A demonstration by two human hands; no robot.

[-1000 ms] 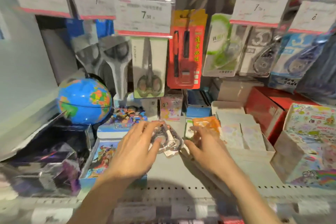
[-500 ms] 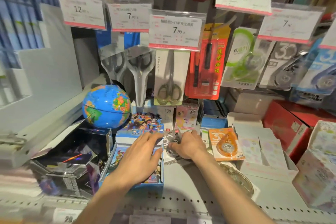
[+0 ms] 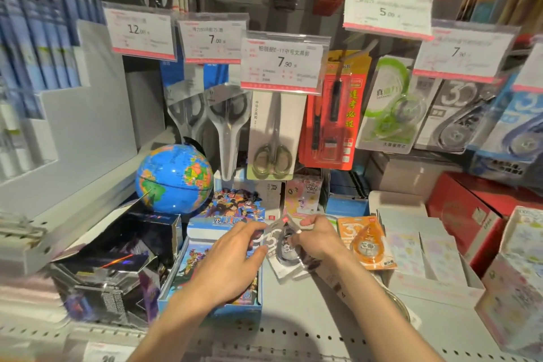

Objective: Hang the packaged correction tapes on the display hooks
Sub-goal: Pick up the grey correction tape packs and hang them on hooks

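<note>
A grey packaged correction tape (image 3: 281,241) is held just above the shelf, in the middle of the view. My right hand (image 3: 316,236) pinches its right edge and my left hand (image 3: 232,261) grips its left edge. Another clear pack (image 3: 289,270) lies flat on the shelf underneath. An orange packaged correction tape (image 3: 365,242) lies on the shelf to the right of my right hand. On the display hooks at the upper right hang a green correction tape pack (image 3: 388,109), a grey one (image 3: 455,117) and a blue one (image 3: 517,129).
Packaged scissors (image 3: 271,138) and a red pen pack (image 3: 335,114) hang behind price tags. A globe (image 3: 174,178) stands at the left, above a dark box (image 3: 117,267). A blue card box (image 3: 217,247) lies under my left hand. Red box (image 3: 476,214) and sticker boxes stand right.
Both hands have closed on the grey pack and raised it slightly off the shelf. My view has shifted up and left, and the orange pack stays on the shelf.
</note>
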